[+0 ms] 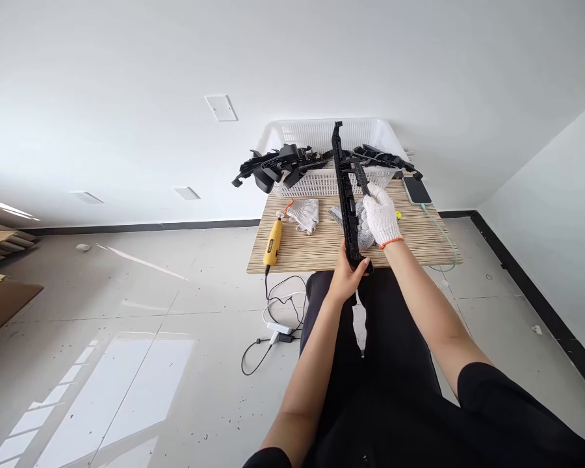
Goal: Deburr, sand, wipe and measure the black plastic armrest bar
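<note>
My left hand [347, 274], bare, is wrapped round the lower end of a long black plastic trim part [347, 201], which stands tilted up over the table's front edge. On my right hand [381, 213] is a white knitted glove with an orange cuff. Its fingers are closed on a black caliper [361, 177], whose jaws reach to the right side of the trim part; whether they touch it I cannot tell. Under the right hand lies a grey cloth or glove [364, 235], partly hidden.
A white plastic basket [316, 184] with several black plastic parts [277, 162] stands at the back of the wooden table [312, 257]. A yellow rotary tool [273, 242], a spare white glove [305, 214] and a phone [416, 190] on a cable lie there. Cords and adapters [279, 329] sit on the floor.
</note>
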{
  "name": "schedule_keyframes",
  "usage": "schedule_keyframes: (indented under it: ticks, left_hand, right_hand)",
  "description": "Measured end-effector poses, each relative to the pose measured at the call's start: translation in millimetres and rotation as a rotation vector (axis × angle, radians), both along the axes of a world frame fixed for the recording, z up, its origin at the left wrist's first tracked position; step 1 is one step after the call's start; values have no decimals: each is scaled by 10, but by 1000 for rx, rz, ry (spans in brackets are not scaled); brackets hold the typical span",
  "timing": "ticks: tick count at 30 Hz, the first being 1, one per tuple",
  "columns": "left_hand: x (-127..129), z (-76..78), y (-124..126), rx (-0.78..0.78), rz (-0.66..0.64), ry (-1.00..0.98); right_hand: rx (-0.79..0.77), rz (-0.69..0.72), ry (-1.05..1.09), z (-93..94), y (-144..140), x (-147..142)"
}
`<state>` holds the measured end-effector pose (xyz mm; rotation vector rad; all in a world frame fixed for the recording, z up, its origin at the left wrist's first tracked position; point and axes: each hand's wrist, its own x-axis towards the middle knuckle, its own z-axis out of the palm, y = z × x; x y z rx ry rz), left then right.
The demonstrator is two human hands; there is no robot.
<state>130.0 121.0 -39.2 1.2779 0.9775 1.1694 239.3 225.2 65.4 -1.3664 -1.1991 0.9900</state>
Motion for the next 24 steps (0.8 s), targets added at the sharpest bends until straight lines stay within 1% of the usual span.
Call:
schedule_keyframes:
  ticks: [3, 6, 12, 16, 18, 21, 24]
  left_hand:
    - [-3, -3, 1, 9, -2, 12]
    - [-3, -17, 5, 20, 2, 28]
    - [-8, -28, 11, 15, 8, 31]
    - [-10, -5, 3, 25, 2, 25]
    - [-10, 4, 0, 24, 5, 26]
    - [-11, 12, -2, 16, 5, 27]
    - [-11, 16, -3, 20, 2, 31]
  right_hand:
    - [5, -57, 45, -19, -18, -31]
    - [40, -70, 24, -61, -8, -48]
    - [100, -95, -79, -150, 32, -25]
    - [84, -113, -226, -169, 34, -2]
    - [72, -114, -253, -167, 31, 3]
    - [74, -92, -181, -154, 22, 3]
    - [90, -102, -108, -134, 10, -3]
